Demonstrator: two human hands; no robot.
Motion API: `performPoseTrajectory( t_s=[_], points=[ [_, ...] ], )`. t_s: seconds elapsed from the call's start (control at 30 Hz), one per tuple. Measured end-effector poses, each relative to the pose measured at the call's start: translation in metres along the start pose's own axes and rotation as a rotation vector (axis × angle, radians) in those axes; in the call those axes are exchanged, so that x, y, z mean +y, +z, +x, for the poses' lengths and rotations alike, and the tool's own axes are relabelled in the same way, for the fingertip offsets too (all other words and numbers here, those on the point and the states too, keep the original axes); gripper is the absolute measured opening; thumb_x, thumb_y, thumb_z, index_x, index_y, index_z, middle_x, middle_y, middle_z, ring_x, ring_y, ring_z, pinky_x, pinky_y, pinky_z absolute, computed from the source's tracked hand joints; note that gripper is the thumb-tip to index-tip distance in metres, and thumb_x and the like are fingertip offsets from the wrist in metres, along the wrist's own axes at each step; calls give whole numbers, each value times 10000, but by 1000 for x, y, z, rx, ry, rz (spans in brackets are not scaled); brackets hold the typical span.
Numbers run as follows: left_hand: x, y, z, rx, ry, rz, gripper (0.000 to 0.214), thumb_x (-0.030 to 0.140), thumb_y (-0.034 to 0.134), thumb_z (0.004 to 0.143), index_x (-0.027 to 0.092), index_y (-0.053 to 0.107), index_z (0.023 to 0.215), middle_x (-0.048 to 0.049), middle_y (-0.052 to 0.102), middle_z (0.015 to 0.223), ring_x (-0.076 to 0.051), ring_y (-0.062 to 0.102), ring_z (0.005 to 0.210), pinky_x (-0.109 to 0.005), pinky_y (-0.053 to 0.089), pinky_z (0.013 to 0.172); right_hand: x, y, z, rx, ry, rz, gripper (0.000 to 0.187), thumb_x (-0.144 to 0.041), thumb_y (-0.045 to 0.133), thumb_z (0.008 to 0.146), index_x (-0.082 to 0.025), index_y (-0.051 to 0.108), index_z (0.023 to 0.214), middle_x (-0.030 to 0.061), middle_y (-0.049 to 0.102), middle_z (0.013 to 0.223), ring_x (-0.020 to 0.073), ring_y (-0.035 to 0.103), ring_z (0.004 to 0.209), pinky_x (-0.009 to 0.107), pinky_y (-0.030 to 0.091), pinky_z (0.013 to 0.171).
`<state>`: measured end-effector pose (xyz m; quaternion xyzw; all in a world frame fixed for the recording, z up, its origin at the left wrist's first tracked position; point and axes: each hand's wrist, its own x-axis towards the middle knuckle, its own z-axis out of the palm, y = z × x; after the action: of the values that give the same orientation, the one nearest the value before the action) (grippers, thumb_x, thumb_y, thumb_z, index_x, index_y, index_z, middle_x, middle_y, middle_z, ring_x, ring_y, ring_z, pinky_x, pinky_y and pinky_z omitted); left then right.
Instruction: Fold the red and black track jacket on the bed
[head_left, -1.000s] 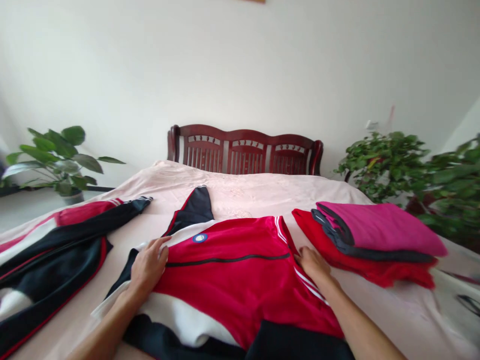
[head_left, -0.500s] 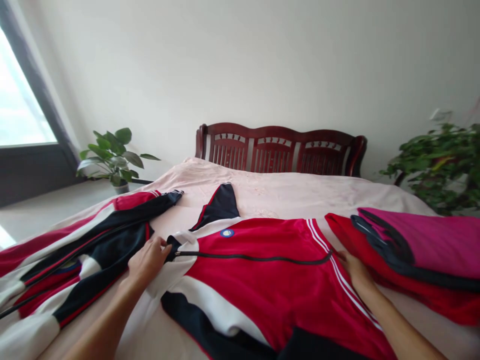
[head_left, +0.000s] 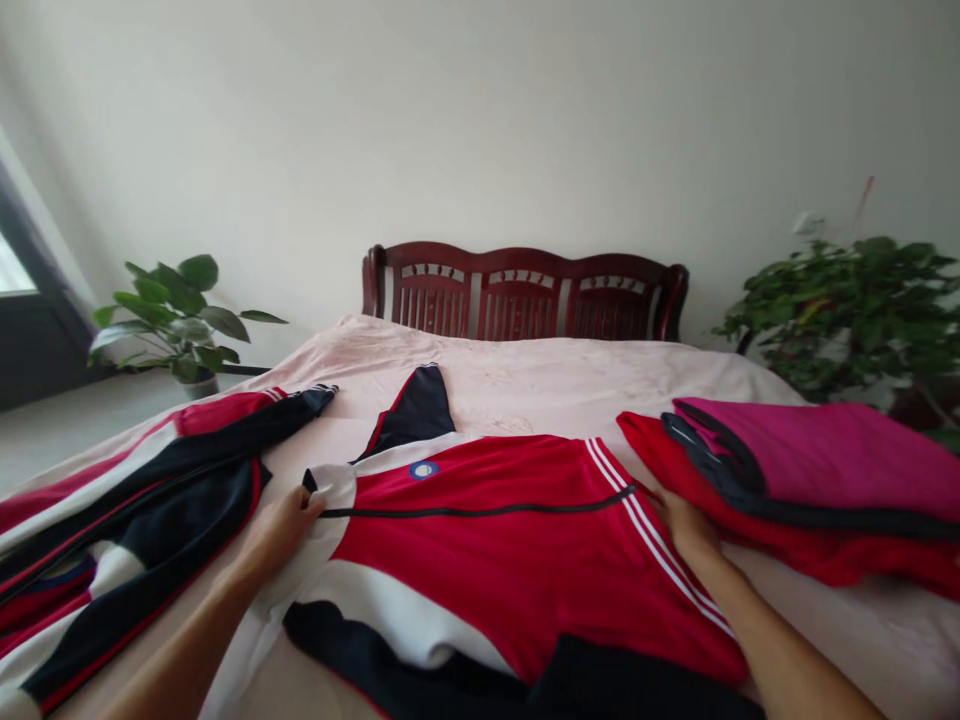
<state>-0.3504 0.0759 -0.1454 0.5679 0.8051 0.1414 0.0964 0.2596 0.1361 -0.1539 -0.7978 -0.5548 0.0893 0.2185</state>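
logging my left hand (head_left: 283, 530) narrowly pinching the white collar (head_left: 331, 487) of the red track jacket (head_left: 480, 550), my right hand (head_left: 684, 524) open against its striped edge (head_left: 660, 540); laying-out appears in hand, and the collar wants squaring next.

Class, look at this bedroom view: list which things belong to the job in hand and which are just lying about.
In use: left hand, pinching the white collar edge; right hand, at the striped sleeve; red, white and black jacket.

Lying about: folded magenta and red clothes; red and black jacket; potted plant; wooden headboard.
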Motion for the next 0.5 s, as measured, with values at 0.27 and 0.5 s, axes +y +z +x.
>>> performPoseTrajectory(
  t_s=[0.27, 0.5],
  points=[
    [-13, 5, 9, -13, -8, 105, 324, 479, 396, 914, 233, 519, 743, -57, 656, 753, -270, 646, 767, -305, 412, 602, -9, -10, -10, -93, 111, -120, 429, -524, 465, 888, -217, 703, 1070, 131, 741, 1053, 290, 693, 979, 362, 508, 759],
    [15, -3, -14, 286, 104, 283, 432, 432, 386, 931, 174, 549, 1237, -176, 632, 1211, -366, 635, 998, -459, 500, 788, -42, -28, -28, -34, 57, -97, 465, -359, 356, 943, -154, 605, 1278, 163, 645, 1288, 283, 626, 1154, 388, 492, 924]
  ],
)
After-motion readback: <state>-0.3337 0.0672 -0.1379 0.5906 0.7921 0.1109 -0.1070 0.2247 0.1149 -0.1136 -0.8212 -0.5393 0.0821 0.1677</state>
